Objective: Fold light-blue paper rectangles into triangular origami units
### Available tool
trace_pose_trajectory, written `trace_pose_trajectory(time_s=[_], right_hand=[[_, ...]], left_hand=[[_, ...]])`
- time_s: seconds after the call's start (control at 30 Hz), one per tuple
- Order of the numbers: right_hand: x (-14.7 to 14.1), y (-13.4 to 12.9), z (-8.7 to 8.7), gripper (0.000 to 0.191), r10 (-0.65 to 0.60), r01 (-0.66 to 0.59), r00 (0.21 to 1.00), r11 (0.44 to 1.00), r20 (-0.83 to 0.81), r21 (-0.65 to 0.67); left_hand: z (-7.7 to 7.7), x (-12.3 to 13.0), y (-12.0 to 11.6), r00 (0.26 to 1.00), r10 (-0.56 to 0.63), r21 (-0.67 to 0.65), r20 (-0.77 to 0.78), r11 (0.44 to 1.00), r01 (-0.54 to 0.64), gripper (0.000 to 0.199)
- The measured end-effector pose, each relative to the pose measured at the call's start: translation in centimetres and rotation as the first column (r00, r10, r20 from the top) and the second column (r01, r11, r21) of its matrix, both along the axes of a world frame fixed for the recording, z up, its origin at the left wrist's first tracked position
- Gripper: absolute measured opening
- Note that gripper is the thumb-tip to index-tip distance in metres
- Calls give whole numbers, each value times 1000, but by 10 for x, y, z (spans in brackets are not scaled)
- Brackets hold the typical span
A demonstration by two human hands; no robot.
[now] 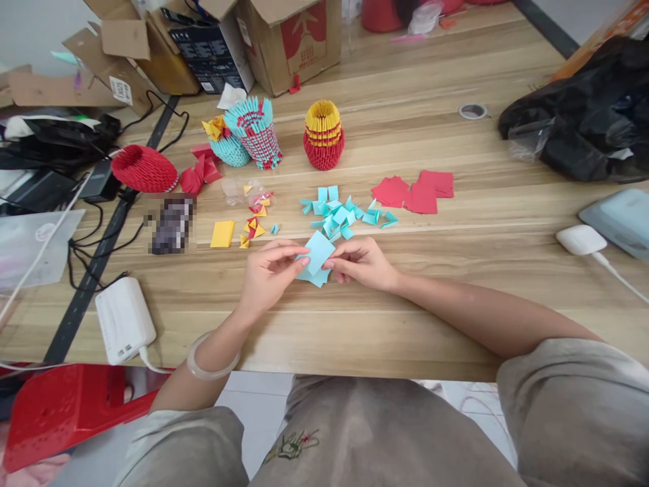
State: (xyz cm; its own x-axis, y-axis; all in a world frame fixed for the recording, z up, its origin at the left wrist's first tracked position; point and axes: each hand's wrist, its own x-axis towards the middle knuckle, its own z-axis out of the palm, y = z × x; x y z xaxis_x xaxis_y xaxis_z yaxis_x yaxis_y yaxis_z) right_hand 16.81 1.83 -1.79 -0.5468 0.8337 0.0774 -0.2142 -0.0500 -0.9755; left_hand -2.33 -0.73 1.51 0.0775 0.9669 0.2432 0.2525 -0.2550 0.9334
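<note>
Pinching: both hands are at one light-blue paper square point(321, 250), which is above the near middle of the tabletop point(395, 345), one corner pointing away from the person.
Left hand point(271, 274): closed, thumb and fingertips gripping the square's left corner.
Right hand point(362, 264): thumb and forefinger gripping the right corner, the other fingers curled in.
Blue sheets point(320, 279): more light-blue paper just under the held square, partly hidden by it; whether they touch, I cannot tell.
Folded blue pieces point(339, 218): a loose heap just beyond the hands, one small piece apart on the left.
Red paper squares point(422, 196): overlapping, right of the heap.
Yellow paper stack point(222, 234): left of the left hand, near small folded yellow and red pieces point(253, 228).
Paper vases: a yellow-and-red vase point(324, 138) upright beyond the heap; a blue-and-red vase point(259, 138) to its left, in front of part of a rounded blue one; a red vase point(152, 169) farther left.
Left side: a white power bank point(124, 321) with a cable plugged in.
Right side: a tape roll point(472, 111) near a black plastic bag point(598, 111).
Far edge: cardboard boxes point(263, 47).
</note>
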Motion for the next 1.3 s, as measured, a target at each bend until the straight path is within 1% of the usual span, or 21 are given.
trace_pose_trajectory(time_s=[0.1, 0.23, 0.33, 0.47, 0.6, 0.7, 0.77, 0.87, 0.9, 0.97, 1.03, 1.17, 1.3], right_hand=[[-2, 0, -2, 30, -7, 5, 999, 998, -32, -70], [-2, 1, 1, 34, -26, 13, 997, 984, -72, -177], [-2, 2, 2, 35, 7, -27, 995, 982, -103, -186], [-2, 2, 2, 29, 36, -56, 992, 983, -118, -175], [-2, 2, 1, 30, 34, -55, 994, 977, -103, -208], [-3, 2, 2, 32, 44, -64, 995, 971, -91, -232], [-2, 2, 3, 31, 55, -75, 994, 970, -91, -232], [-2, 2, 6, 30, 67, -86, 993, 972, -93, -217], [-2, 2, 6, 30, 63, -82, 994, 973, -90, -217], [-2, 2, 5, 31, 46, -62, 996, 973, -76, -224], [-3, 2, 4, 32, 26, -38, 998, 972, -52, -231], [-5, 1, 1, 34, 12, -17, 1000, 971, -22, -237], [-4, 0, 5, 36, 0, -9, 999, 974, -39, -226]], left_hand=[[-3, 4, -3, 998, -49, 2, -44, 999, 49, 10], [-5, 7, -7, 992, -43, 38, -118, 998, 48, 8], [-6, 8, -8, 993, 11, 50, -116, 999, -5, 10], [-7, 9, -7, 992, 91, 67, -84, 994, -86, 12], [-8, 8, -7, 989, 104, 75, -102, 993, -96, 11], [-9, 8, -8, 982, 111, 94, -153, 991, -98, 11], [-9, 7, -9, 969, 96, 145, -227, 987, -64, 9], [-7, 8, -11, 944, 49, 247, -328, 968, 36, 6], [-6, 9, -11, 939, 36, 271, -342, 960, 62, 6], [-5, 9, -13, 940, 28, 290, -339, 954, 76, 6], [-5, 10, -14, 945, 22, 262, -326, 963, 68, 6], [-9, 8, -15, 955, 2, 174, -298, 983, 52, 25], [-14, 8, -15, 975, 7, 133, -224, 991, 23, 23]])
